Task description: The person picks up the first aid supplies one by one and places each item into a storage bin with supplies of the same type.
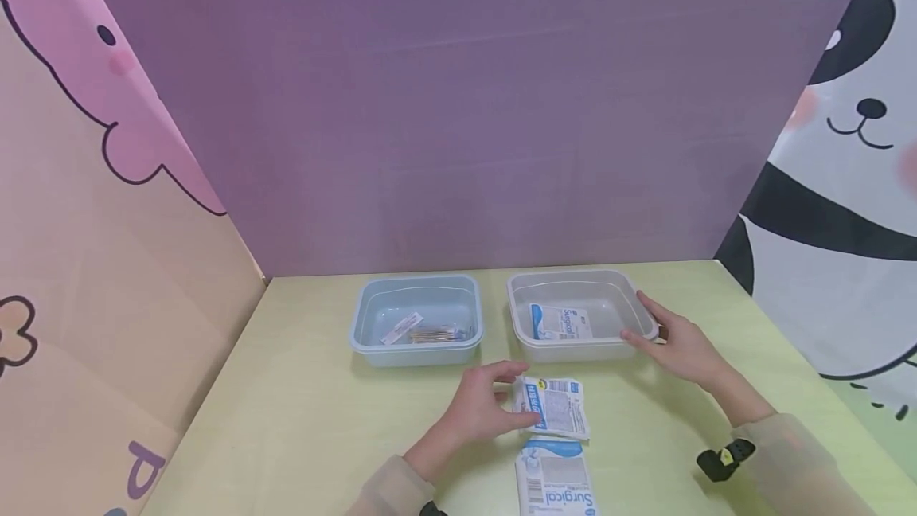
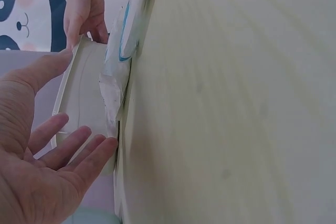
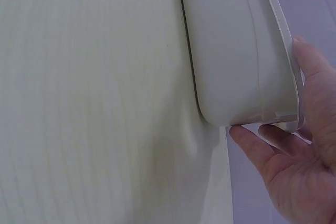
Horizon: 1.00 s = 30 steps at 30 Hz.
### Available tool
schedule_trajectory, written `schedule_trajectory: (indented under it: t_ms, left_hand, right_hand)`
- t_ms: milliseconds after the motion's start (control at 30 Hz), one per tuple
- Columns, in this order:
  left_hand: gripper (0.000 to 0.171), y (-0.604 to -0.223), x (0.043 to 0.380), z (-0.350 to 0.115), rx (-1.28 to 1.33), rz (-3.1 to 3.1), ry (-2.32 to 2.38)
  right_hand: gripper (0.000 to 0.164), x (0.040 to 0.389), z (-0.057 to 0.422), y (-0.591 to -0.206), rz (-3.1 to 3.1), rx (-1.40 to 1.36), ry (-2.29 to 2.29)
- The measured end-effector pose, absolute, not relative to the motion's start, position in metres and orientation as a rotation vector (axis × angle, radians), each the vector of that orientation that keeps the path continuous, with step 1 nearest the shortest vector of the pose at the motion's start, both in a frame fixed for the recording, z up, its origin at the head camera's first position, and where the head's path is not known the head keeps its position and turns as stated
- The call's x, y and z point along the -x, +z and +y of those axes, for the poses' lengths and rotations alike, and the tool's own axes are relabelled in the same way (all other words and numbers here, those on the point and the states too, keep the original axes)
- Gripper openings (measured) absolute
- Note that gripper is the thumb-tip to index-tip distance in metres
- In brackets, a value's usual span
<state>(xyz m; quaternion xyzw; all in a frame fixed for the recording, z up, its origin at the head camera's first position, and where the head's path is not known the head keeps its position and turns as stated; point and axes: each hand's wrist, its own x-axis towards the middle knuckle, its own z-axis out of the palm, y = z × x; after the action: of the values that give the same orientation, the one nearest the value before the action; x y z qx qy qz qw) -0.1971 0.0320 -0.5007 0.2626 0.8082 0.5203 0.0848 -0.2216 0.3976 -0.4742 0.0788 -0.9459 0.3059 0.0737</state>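
Observation:
In the head view, a white and blue gauze packet (image 1: 562, 408) lies on the table, its lower edge meeting a second packet marked "Surgical" (image 1: 557, 480). My left hand (image 1: 476, 404) is at the first packet's left side, thumb and fingers spread apart around that edge. The left wrist view shows the same fingers (image 2: 86, 163) extended beside the crinkled packet (image 2: 114, 85). At the right end of a light grey plastic bin (image 1: 587, 350), my right hand (image 1: 684, 345) grips the corner, thumb at the rim. Inside that bin rests another "Surgical" packet (image 1: 562, 322).
To the left of the grey bin stands a light blue bin (image 1: 419, 357) holding a bag of cotton swabs (image 1: 438, 334) and a small white packet (image 1: 402, 328). A purple panel (image 1: 466, 142) rises behind the table (image 1: 308, 420), with printed sheets on both sides.

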Motion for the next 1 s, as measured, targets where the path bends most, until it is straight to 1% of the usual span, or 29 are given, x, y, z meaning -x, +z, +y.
schedule_trajectory:
  t_ms: [300,533,1000]
  left_hand:
    - [0.073,-0.5,0.198,0.037,-0.809,2.438,1.448]
    - [0.073,-0.495,0.196,0.039,-0.821,2.488,1.331]
    - [0.075,-0.493,0.205,0.054,-0.932,2.644,0.929]
  right_hand:
    - [0.089,0.221,0.397,-0.471,-2.844,-0.235,0.916]
    - [0.089,0.22,0.395,-0.47,-2.84,-0.242,0.91]
    - [0.089,0.218,0.394,-0.471,-2.856,-0.208,0.92]
